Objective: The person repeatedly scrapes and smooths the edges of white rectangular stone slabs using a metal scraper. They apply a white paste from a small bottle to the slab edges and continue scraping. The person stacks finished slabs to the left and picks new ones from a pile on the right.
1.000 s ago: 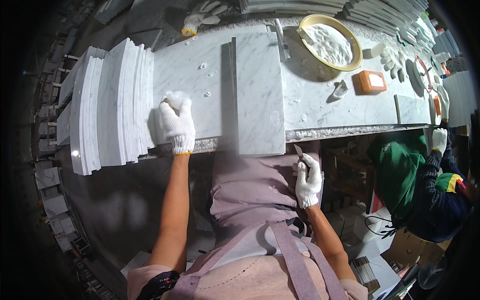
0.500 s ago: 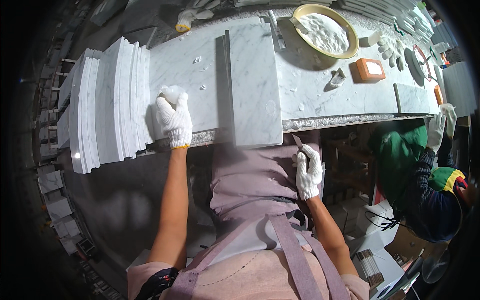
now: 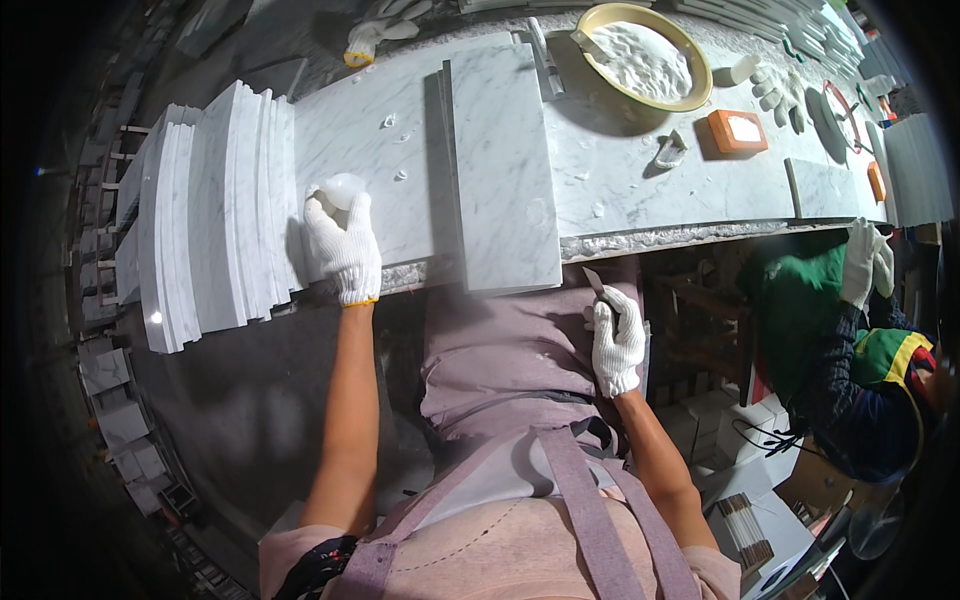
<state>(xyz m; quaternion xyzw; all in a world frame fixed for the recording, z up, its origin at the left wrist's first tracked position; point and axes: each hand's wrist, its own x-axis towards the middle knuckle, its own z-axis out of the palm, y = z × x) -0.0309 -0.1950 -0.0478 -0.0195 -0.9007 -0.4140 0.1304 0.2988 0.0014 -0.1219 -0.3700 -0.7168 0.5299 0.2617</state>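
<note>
Wearing a mauve apron (image 3: 510,370) over a pink shirt, the person fills the lower middle of the frame, both forearms coming up from the bottom edge. Right of centre, the right hand (image 3: 618,348), in a white knit glove, has its fingers and thumb together, clamped on a small dark blade (image 3: 594,284) whose tip points up and left, just below the workbench edge. Left of centre, the left hand (image 3: 345,248), gloved alike with a yellow cuff, curls thumb and fingers around a translucent white object (image 3: 345,189) at the bench's surface; its exact kind I cannot tell. Beside that hand, at the left of the frame, stands a row of upright marble slabs (image 3: 225,205). Between the hands, a long marble slab (image 3: 503,165) lies with its near end jutting over the edge. At the right side, a co-worker's gloved hands (image 3: 861,262) are near the bench edge. Farther up, right of centre, sit a crumpled whitish piece (image 3: 671,150) and an orange block (image 3: 737,132) with a white patch. Beyond them, at the upper right, are a yellow basin (image 3: 706,85) of white powder (image 3: 640,58) and a white glove (image 3: 780,93). Another glove (image 3: 385,30) lies along the top edge, left of centre.
</note>
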